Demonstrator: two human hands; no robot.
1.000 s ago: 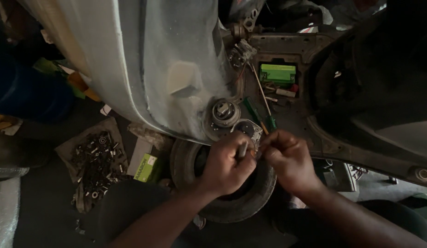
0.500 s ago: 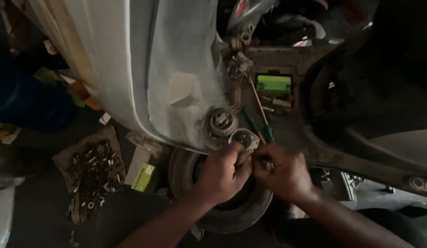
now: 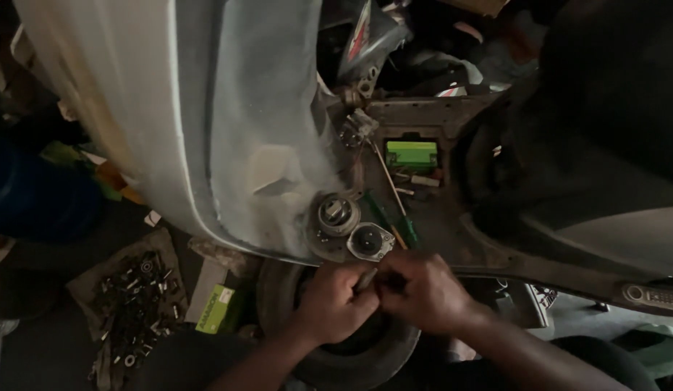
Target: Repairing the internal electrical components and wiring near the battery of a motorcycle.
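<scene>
Head view: the left hand (image 3: 333,300) and right hand (image 3: 420,289) meet, both closed on a small metal part (image 3: 365,279) above the tyre (image 3: 344,355). The step in hand appears to be fitting this part by fingertip; the next move calls for a steady grip beside the round housing (image 3: 369,241).

Head camera, looking steeply down, close over hands (image 3: 380,293).

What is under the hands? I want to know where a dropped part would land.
A tyre lies flat beneath the left hand and right hand. Only its rim edges show; the hands and forearms cover most of its centre, which is dark.
</scene>
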